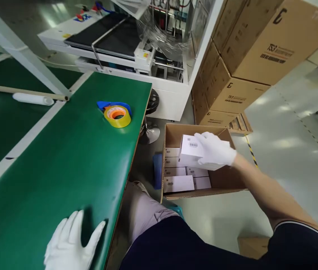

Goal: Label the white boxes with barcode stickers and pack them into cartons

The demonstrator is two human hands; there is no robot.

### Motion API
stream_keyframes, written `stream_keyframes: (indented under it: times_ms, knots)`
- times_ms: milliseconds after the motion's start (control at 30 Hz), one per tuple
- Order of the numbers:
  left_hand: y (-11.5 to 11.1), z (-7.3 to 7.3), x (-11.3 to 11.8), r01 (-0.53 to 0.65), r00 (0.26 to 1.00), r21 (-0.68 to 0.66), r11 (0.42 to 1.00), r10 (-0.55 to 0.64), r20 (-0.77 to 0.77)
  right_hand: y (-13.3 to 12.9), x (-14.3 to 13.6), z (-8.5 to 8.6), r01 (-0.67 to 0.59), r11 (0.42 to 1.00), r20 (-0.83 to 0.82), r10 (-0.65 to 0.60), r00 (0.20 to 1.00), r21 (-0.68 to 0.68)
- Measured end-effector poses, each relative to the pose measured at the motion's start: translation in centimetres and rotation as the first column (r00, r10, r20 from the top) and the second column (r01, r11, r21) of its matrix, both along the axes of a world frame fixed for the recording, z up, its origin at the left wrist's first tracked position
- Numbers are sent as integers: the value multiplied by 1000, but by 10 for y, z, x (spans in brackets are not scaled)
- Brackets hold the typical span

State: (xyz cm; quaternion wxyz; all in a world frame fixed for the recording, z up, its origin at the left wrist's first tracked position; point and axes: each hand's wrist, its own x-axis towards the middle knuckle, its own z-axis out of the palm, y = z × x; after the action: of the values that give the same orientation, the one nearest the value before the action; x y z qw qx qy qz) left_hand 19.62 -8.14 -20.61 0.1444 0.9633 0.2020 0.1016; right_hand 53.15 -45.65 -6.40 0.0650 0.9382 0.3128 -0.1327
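on green table, tape dispenser; left hand spread; right hand gripping white box

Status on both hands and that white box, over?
Right hand holds white box over packed boxes in open carton. Left hand open, at green table's edge. No obstruction seen.

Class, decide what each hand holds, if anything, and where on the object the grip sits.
The right hand grips a white barcoded box from above, just right of the barcode as pictured. The left hand holds nothing.
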Motion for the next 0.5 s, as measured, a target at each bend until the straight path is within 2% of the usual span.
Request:
stream_keyframes:
  times_ms: [67,133,167,233,333,500]
  knots:
    - [-9,3,15,47,999,52,998,-46,-25,5,6,-55,52,988,-20,-55,998,-147]
    - [-15,6,22,40,998,61,997,-37,-53,15,6,-104,33,980,-79,-49,996,-194]
    - [-17,7,23,43,997,56,997,-40,-62,20,5,-124,8,981,-116,-31,993,-193]
    - [-18,7,22,52,997,42,998,-49,-66,30,-1,-153,-41,984,-176,10,984,-174]
    - [-18,7,19,52,996,20,998,-50,-69,43,-15,-175,-73,994,-185,57,981,-83]
    - [-22,7,18,17,997,9,1000,-16,-82,68,-41,-178,-25,982,-50,34,998,186]
